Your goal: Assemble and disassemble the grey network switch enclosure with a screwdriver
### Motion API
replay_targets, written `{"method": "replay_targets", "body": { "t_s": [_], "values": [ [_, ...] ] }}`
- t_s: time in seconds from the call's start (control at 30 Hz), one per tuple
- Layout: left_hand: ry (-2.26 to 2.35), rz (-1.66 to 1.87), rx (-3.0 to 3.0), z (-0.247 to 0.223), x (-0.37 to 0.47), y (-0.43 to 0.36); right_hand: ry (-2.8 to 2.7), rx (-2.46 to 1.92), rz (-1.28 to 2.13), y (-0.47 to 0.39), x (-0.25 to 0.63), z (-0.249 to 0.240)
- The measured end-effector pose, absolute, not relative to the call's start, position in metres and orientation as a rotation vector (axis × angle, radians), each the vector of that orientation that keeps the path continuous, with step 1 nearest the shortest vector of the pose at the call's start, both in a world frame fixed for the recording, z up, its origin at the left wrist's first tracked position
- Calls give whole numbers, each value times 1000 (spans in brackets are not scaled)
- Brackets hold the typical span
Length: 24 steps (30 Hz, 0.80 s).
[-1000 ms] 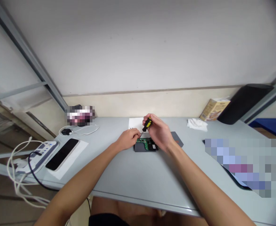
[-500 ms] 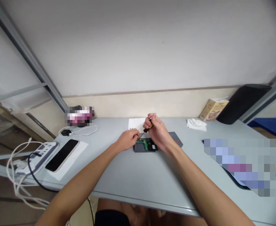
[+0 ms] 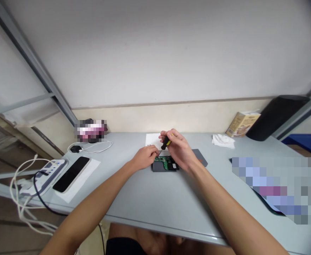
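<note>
An opened dark grey device [image 3: 159, 167] with a green circuit board [image 3: 166, 163] lies flat before me. My right hand [image 3: 181, 148] grips a black and yellow screwdriver [image 3: 166, 142]. Its thin shaft slants down to the upper left of the board. By the tip is my left hand [image 3: 145, 157], fingers curled together at the device's upper left corner; what they pinch, if anything, is hidden. A flat grey panel [image 3: 200, 157] shows partly behind my right wrist. Beyond the hands lies a white paper [image 3: 153, 139] with small dark specks on it.
Left on the table [image 3: 134, 209] are a phone [image 3: 72, 174] on paper, a power strip [image 3: 45, 177] with cables, and a black charger [image 3: 76, 148]. Rightward stand a yellow box [image 3: 242, 124] and a black cylinder [image 3: 276, 117], near a crumpled tissue [image 3: 223, 140]. A blurred-out item [image 3: 272, 187] lies front right.
The fingers of my right hand have loosened and shifted on the screwdriver handle, so more of it shows. My left hand stays at the device's corner. The view has shifted slightly.
</note>
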<state>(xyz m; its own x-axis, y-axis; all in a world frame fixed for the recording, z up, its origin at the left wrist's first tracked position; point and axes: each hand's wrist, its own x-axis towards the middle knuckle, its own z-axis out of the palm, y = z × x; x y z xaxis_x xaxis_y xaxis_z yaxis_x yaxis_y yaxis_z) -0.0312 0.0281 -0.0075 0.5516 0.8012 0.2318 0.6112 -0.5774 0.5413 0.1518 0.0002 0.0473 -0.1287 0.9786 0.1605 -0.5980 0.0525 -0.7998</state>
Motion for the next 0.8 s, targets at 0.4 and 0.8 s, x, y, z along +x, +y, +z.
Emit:
{"method": "replay_targets", "body": {
  "t_s": [0.4,0.8],
  "values": [
    [1147,648,2379,-8,-31,29,-850,-483,1539,4,152,47],
    [1148,649,2394,-6,-31,27,-885,-554,1485,2,152,47]
  ]
}}
